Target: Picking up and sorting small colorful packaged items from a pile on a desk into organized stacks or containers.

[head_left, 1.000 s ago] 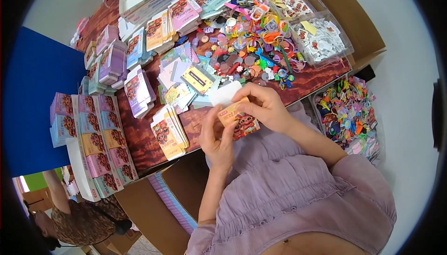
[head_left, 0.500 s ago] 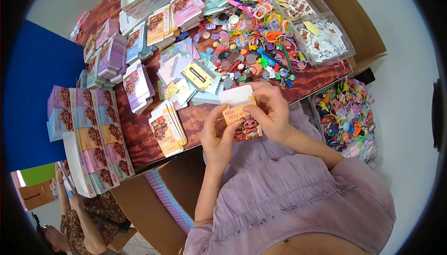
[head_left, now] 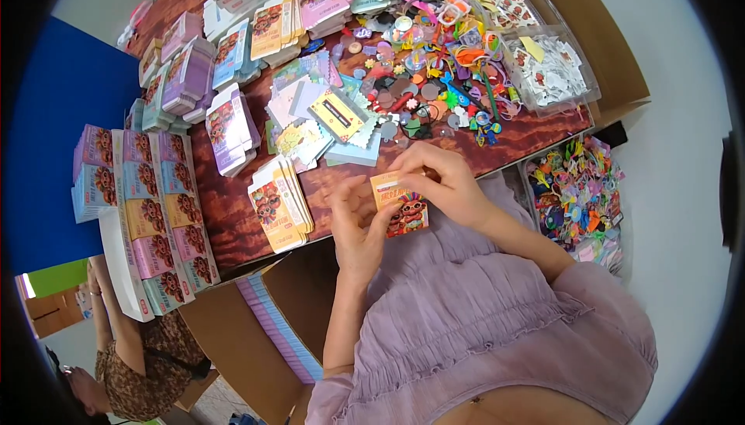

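In front of my torso, at the table's near edge, is a small orange-yellow cardboard box with cartoon figures on its front. My left hand grips it by the left side, the thumb lying across the front. At the box's top edge, the thumb and fingers of my right hand are pinched together. The white top flap no longer shows. A stack of similar flattened yellow boxes lies to the left of my left hand. Beyond my hands are loose cards in a pile.
Small colourful trinkets spread over the table's far right, beside clear trays of stickers. More box stacks stand left, near a display of boxes. A bin of trinkets sits right. An open carton stands below; another person is lower left.
The white flap standing up from the box's top has been folded down out of sight. My right fingers have moved onto the top edge. My left fingers have loosened slightly behind the box.
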The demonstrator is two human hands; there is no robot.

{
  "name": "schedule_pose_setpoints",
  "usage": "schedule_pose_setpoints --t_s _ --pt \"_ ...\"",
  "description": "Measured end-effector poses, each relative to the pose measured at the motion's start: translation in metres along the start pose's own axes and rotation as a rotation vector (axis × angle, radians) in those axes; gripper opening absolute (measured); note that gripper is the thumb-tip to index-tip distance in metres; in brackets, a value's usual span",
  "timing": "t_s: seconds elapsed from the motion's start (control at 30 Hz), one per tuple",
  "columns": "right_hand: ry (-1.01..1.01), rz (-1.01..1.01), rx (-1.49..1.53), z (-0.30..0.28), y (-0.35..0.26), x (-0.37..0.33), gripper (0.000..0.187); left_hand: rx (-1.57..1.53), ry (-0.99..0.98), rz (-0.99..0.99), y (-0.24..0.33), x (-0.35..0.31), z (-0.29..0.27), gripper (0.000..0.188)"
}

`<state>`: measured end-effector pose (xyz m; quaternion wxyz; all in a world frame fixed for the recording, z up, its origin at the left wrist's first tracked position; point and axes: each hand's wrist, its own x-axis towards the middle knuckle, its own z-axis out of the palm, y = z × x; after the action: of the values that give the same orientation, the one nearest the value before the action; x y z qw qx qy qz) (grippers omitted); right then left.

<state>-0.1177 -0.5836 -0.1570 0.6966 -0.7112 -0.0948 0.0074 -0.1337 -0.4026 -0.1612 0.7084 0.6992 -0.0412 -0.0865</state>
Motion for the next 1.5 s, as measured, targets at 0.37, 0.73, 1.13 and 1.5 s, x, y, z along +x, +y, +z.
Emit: schedule_pose_setpoints --t_s 0.37,0.73,1.13,1.5 --pt "-0.105 0.230 0.216 -0.013 0.002 0.013 0.006 0.021 -0.059 -0.019 -0.003 -0.001 -0.005 0.062" --pt "0.025 0.287 0.305 -0.006 0.001 -0.003 0.014 0.088 -0.037 0.037 -0.004 -0.002 -0.006 0.057" --pt "-0.018 0.282 0.296 -0.010 -0.002 -0.006 0.013 0.059 -0.118 -0.013 0.002 -0.001 -0.012 0.054" --pt "-0.198 0.424 0.347 -0.033 -0.015 -0.005 0.018 0.146 -0.155 -0.012 0.010 0.000 -0.016 0.051"
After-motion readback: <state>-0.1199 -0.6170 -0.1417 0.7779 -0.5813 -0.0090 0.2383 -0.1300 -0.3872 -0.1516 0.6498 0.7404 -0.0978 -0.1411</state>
